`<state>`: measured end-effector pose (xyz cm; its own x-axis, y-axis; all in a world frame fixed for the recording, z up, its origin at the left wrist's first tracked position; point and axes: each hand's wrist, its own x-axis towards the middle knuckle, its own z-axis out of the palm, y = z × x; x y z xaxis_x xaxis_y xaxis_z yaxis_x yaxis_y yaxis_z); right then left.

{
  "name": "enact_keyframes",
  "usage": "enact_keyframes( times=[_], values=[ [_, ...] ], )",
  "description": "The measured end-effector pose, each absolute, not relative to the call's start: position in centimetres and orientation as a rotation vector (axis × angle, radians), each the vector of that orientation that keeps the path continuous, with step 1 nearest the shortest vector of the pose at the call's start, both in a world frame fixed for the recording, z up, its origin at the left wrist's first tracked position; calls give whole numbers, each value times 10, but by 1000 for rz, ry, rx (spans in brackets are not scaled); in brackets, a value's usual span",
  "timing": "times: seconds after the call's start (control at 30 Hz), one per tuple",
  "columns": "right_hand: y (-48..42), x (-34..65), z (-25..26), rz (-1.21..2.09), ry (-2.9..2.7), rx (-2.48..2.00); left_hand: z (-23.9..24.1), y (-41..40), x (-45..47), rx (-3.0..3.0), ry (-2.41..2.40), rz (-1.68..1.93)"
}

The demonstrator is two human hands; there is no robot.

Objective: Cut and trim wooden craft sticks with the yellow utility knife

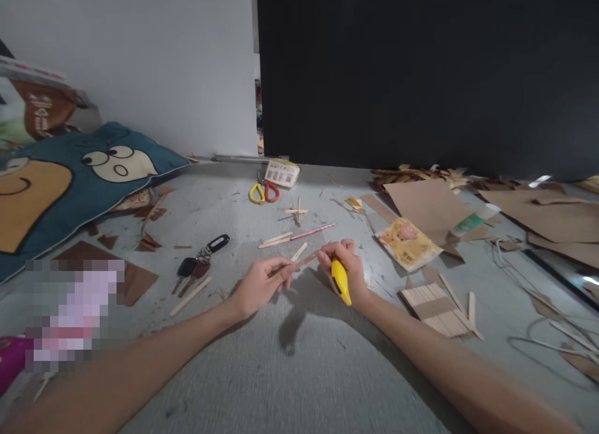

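My left hand [266,286] pinches one end of a thin brown strip [307,259], which looks like cardboard. Its other end reaches the fingertips of my right hand [350,265]. That hand is closed around a yellow utility knife [341,283] with a black inset; its blade end is hidden by the fingers. Just beyond the hands lie a craft stick [299,251], a red-and-white pencil [314,231] and more craft sticks [276,240]. A small crossed-stick piece [296,212] rests farther back.
Yellow-and-red scissors [264,193] lie near a small white pack [282,173]. Keys [194,265] and a teal cushion [84,178] are left. On the right are a yellow booklet [406,241], bundled craft sticks [435,309], a glue stick [475,220], cardboard sheets [425,206] and a cable [533,334].
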<state>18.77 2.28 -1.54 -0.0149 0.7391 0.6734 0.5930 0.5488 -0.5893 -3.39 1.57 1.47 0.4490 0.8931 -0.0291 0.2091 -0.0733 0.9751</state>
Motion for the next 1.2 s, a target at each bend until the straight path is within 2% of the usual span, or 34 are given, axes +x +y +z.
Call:
enact_keyframes(
  times=[0.77,1.0,1.2],
  values=[
    [19,188,-14,190,-1693,-1132,13,11,-35,1516,918,910],
    [17,193,-12,200,-1781,-1086,7,10,-36,1692,988,1096],
    [17,190,-9,168,-1838,-977,10,7,-35,1791,970,1052]
  ],
)
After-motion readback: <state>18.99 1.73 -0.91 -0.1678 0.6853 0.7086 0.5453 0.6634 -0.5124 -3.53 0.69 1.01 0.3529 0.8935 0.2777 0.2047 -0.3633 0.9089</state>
